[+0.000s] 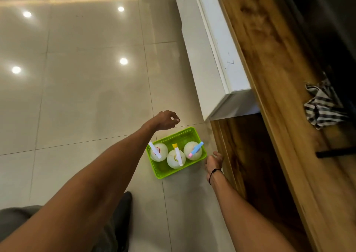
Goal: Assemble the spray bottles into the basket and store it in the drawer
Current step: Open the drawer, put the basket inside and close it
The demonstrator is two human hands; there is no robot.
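Presently the tiled floor (pixel 77 97) is carrying everything, with the wooden cabinet (pixel 269 78) running along the right and its white drawer (pixel 221 59) standing pulled out above and beyond both hands.

Green basket (pixel 169 171) is sitting on the floor between the two hands, below the drawer's near corner. Three spray bottles are standing upright inside it: one with a white trigger (pixel 159 152) nearest the left forearm, one with a yellow-tipped head (pixel 176 158) in the middle, one with a blue and pink head (pixel 192 150) nearest the right fingers.

Left hand (pixel 166 120) is hovering above the basket's far rim, fingers loosely curled, holding nothing. Right hand (pixel 213 161) is hanging just beside the basket's right end, fingers relaxed and empty; a dark band is circling that wrist.

Striped cloth (pixel 323 105) is lying on the cabinet top, well apart from either hand.

Judgement: loading looks done; lifting into the drawer remains. Basket looks like thin, flexible plastic mesh; the bottles look top-heavy and, if filled, weighty. Gripping both short ends and keeping it level should be stopping any tipping.
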